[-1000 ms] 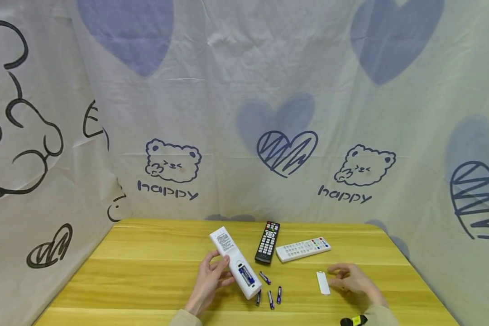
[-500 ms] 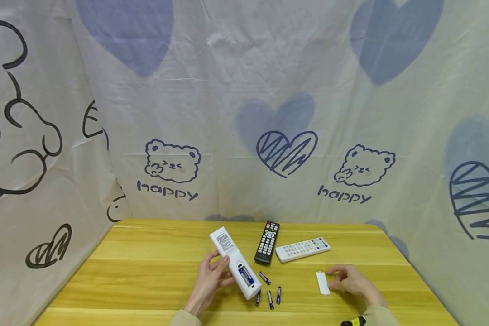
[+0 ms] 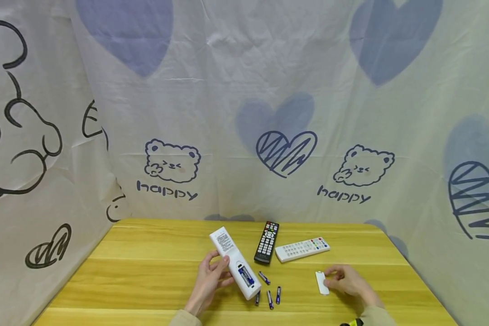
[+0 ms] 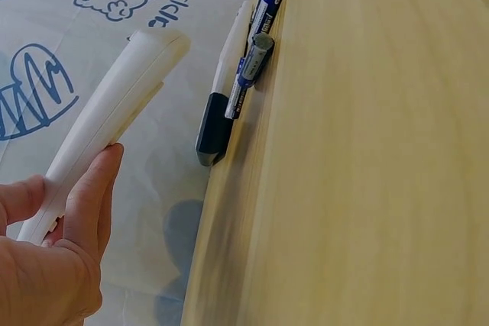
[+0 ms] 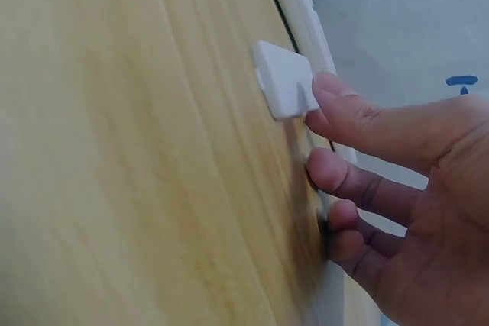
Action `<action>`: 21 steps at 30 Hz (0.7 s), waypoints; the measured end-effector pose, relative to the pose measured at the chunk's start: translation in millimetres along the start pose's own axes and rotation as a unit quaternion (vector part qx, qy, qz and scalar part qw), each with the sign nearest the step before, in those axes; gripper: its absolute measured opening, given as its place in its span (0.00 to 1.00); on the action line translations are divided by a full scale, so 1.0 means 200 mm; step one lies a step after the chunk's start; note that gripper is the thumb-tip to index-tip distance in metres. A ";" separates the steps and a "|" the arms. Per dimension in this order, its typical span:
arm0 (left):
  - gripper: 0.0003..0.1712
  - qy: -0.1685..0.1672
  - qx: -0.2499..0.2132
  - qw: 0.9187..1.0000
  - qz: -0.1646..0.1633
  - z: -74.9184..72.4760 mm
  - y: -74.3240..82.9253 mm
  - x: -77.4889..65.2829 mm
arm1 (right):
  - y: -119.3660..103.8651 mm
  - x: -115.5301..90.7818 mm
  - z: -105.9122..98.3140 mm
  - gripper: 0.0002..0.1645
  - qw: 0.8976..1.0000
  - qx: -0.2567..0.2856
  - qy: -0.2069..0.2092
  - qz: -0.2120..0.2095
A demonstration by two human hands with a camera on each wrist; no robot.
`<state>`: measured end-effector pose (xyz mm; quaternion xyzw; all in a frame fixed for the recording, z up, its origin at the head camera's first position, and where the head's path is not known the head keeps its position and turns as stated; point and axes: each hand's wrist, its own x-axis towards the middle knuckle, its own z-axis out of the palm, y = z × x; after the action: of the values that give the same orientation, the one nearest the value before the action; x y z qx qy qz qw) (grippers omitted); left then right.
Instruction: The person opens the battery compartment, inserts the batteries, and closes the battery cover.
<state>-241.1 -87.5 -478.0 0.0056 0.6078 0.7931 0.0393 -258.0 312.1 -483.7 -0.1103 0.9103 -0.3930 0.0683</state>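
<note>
My left hand (image 3: 208, 277) grips a white remote control (image 3: 233, 254) above the table, its back turned up and tilted. The battery bay (image 3: 246, 276) is uncovered, and blue batteries lie in it. In the left wrist view the remote (image 4: 107, 120) shows side-on between thumb and fingers. On the right, my right hand (image 3: 348, 278) pinches the right edge of a small white battery cover (image 3: 321, 283) at the tabletop. The right wrist view has thumb and forefinger at the end of this cover (image 5: 283, 80), the other fingers curled loosely below.
Several loose batteries (image 3: 278, 295) lie on the wooden table (image 3: 146, 271) by the held remote's lower end. Behind them are a black remote (image 3: 266, 243) and a second white remote (image 3: 303, 249), buttons up. A printed cloth (image 3: 228, 136) hangs behind the table.
My right hand has shifted slightly left, from beside the battery cover to its edge, and now takes hold of it. The left hand and its remote stay in place.
</note>
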 end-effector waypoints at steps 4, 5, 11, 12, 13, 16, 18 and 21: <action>0.28 -0.002 0.000 1.000 0.000 0.00 0.00 0.00 | -0.03 0.01 0.03 0.18 0.998 -0.010 0.038 0.044; 0.28 -0.003 0.000 1.000 0.000 0.00 -0.01 0.00 | -0.04 0.02 0.04 0.17 0.997 -0.013 0.049 0.056; 0.28 -0.003 -0.003 1.000 0.000 0.00 -0.01 0.00 | -0.07 0.05 0.10 0.18 0.992 -0.022 0.097 0.078; 0.29 -0.003 -0.003 1.000 0.000 0.00 -0.01 0.00 | -0.07 0.05 0.10 0.19 0.992 -0.024 0.099 0.073; 0.28 -0.003 -0.003 1.000 -0.001 0.00 -0.01 0.00 | -0.07 0.05 0.10 0.20 0.992 -0.023 0.099 0.069; 0.29 -0.004 -0.003 1.000 0.000 -0.01 -0.01 0.00 | -0.06 0.06 0.11 0.20 0.994 -0.026 0.093 0.055; 0.29 -0.005 -0.002 1.000 -0.001 -0.01 0.00 0.01 | -0.06 0.06 0.11 0.18 0.994 -0.030 0.091 0.045; 0.29 -0.005 -0.002 1.000 -0.001 -0.01 0.00 0.01 | -0.06 0.06 0.12 0.15 0.994 -0.034 0.093 0.039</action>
<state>-242.7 -88.8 -479.2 0.0090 0.6060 0.7942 0.0436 -263.5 283.7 -491.0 -0.0395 0.9293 -0.3672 -0.0055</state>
